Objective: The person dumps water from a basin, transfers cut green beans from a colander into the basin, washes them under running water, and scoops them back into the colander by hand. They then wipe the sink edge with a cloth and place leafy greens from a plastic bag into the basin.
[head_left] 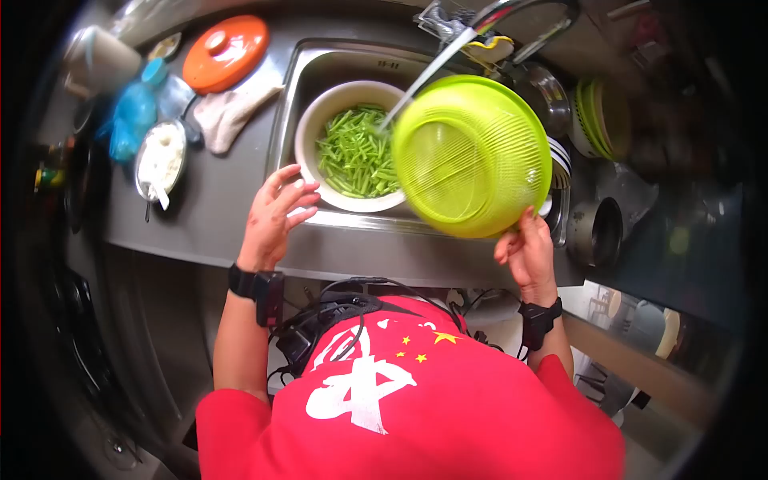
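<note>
Clearly, with twelve o'clock pointing away from you, the far left of your counter [212, 216] carried a blue plastic bag [130, 120] and a dish of white food [162, 152], both at about ten from your left hand, with a spoon handle resting in the dish. An orange lid [226, 60] and a pale cloth [228, 120] lay nearer eleven. Your left hand [280, 214] was empty, its fingers spread and loosely curled beside the near-left rim of a white bowl [307, 154]; whether a fingertip touched that rim, you could not tell. The bowl, full of cut green beans [356, 152], sat in the sink [344, 221] at between one and two from that hand, the nearer of your two. The tap [436, 70] slanted down toward the beans from about one. Next came the green colander [472, 156], tipped so that its base faced you, its left edge overlapping the bowl's right side in your view. Being round, it offered no long axis; what mattered was that the bowl lay at nine from it and at ten from your right hand [524, 248], which pinched its lower right edge, the colander's body rising toward eleven. Striped dishes [562, 164] showed at one from that hand, partly hidden, and a dark pot [596, 232] stood near three.
</note>
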Demonstrator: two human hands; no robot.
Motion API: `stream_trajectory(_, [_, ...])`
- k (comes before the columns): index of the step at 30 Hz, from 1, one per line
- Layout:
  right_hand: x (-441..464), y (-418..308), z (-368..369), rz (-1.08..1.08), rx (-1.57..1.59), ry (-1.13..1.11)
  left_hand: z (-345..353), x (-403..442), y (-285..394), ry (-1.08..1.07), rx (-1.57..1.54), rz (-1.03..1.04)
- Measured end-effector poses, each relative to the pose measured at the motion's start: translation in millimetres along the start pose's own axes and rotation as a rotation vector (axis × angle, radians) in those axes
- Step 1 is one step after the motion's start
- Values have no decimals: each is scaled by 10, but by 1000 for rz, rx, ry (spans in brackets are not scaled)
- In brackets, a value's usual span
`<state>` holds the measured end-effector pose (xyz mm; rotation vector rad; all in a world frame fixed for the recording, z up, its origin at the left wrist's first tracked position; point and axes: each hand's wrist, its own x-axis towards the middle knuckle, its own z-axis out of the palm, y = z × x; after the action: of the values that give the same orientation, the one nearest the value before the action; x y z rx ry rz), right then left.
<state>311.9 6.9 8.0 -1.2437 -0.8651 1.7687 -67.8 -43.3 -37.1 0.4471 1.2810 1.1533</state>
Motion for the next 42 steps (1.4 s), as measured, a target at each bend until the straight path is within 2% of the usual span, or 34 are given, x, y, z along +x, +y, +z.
stream_trajectory(2, [-85,-38,194,-62,-104,-177,-1,-69,86,-124,-5,5])
stream_trajectory(5, [-64,72,557,-180,-462,-307,-34,-182,165,-205,-56,-10])
stream_trajectory(6, [42,63,603,-550,-902,-450,-43,-225,203,-201,-36,8])
stream_trajectory(8, [166,287,747,-751,-939,-513,-30,-318,261,-170,-31,78])
stream_trajectory(11, [233,425,1007,-836,-1036,-585,-362,-350,169,-50,-29,21])
stream_trajectory(14, [299,517,1179,-879,-1095,-682,-541,-426,121,53,-160,21])
stream_trajectory(17, [344,572,1225,-1028,-852,-536,-556,-484,118,74,-241,2])
stream_trajectory(18, [375,586,1180,-1010,-816,-532,-559,-508,96,122,-287,-16])
stream_trajectory(21, [488,654,999,-968,-731,-306,-599,-500,-24,265,-286,68])
stream_trajectory(23, [554,727,849,-723,-684,-124,-681,-479,-86,226,-257,111])
stream_trajectory(25, [654,755,584,-559,-810,-123,-624,-516,-73,264,-264,142])
stream_trajectory(28, [597,761,395,-631,-1010,-119,-762,-545,-151,350,-216,154])
stream_trajectory(29, [543,798,336,-664,-1088,-130,-806,-559,-158,315,-243,132])
stream_trajectory(30, [447,882,341,-653,-1097,-200,-996,-554,-250,325,-235,111])
stream_trajectory(31, [286,931,208,-640,-1113,-252,-763,-591,-186,285,-261,119])
stream_trajectory(34, [151,1012,72,-683,-1120,-228,-912,-553,-332,334,-220,129])
stream_trajectory(37, [112,909,-235,-717,-1196,33,-945,-534,-353,352,-210,111])
stream_trajectory(39, [96,797,-488,-520,-1231,219,-947,-520,-374,349,-209,106])
stream_trajectory(42, [116,716,-824,-458,-1289,292,-974,-497,-393,343,-197,111])
